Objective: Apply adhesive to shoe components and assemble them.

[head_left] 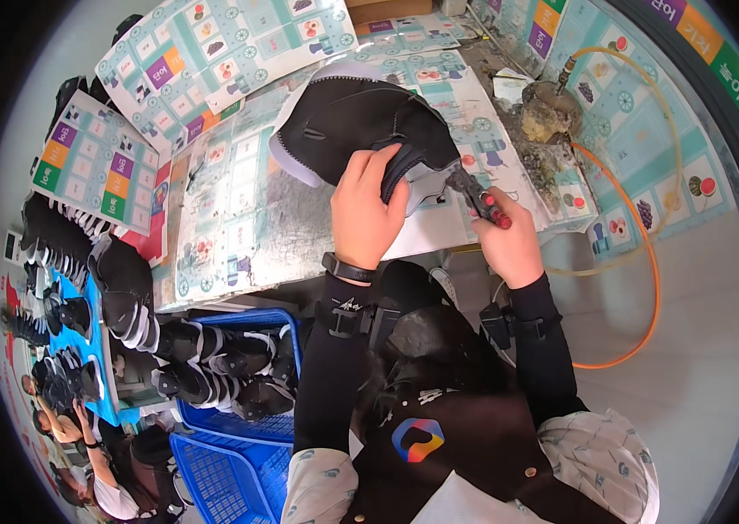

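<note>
Pliers meet the edge of a black shoe piece

We see, largest of all, the worktable (234, 231), covered in patterned paper and worn grey across its middle. Below its front edge, on the left, sit 2 blue crates (212, 472); the upper crate holds black and white shoe pieces.

The black shoe piece (343, 122) in hand is above the table, toward its front edge, with its pale trim (297, 166) turned to the left. We cannot tell how much of its weight the table carries.

Our left hand (365, 196) is nearly closed, fingers curled over the piece and thumb opposite, pinching a dark padded fold near its lower side. Our right hand (506, 240) is wrapped around the red-and-black handles of the pliers (474, 194), whose nose touches the piece's lower right corner. Whether the jaws are clamped on the material or only resting against it, we cannot tell.

We judge the step in hand to be working that edge with the pliers while the left hand steadies the piece. The next move, in our view, calls for a firm left pinch, an even squeeze on the right, and fingertips clear of the nose.
</note>
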`<state>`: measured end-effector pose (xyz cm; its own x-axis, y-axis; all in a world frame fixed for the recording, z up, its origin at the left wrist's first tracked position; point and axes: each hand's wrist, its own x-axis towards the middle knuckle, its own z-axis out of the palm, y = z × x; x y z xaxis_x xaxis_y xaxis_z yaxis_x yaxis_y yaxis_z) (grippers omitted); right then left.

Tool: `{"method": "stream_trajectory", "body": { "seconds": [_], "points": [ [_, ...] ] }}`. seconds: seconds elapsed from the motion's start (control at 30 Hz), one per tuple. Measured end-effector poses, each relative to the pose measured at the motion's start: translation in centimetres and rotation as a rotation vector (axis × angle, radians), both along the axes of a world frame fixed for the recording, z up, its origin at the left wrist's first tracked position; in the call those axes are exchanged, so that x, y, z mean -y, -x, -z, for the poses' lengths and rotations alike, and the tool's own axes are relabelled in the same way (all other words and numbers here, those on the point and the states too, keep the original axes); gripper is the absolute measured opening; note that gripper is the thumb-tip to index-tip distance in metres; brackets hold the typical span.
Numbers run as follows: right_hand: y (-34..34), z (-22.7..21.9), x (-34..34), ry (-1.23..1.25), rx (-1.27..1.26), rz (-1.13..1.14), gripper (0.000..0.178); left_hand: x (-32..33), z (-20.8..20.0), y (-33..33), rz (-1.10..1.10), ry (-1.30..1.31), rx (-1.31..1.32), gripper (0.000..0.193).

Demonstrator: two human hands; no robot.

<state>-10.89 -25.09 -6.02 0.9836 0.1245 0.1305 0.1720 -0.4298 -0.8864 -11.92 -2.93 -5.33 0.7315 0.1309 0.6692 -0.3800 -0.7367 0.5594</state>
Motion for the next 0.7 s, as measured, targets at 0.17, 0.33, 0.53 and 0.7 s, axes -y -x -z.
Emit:
{"method": "stream_trajectory", "body": {
  "seconds": [0.17,0.33,0.53,0.7],
  "points": [
    [0.6,-0.2,0.6,-0.082,-0.297,-0.145,0.021,0.1,-0.8,0.7,0.06,0.058,-0.079,0.038],
    [1.3,0.3,0.7,-0.06,-0.057,-0.057,0.025,-0.9,0.2,2.0,0.053,0.084,-0.112,0.032],
    [1.4,0.7,0.5,-0.155,-0.178,-0.224,0.015,-1.9,1.5,3.1,0.093,0.193,-0.144,0.038],
    [1.5,0.6,0.4,-0.157,-0.153,-0.204,0.013,-2.1,2.5,4.1,0.069,0.177,-0.164,0.039]
  ]
}}
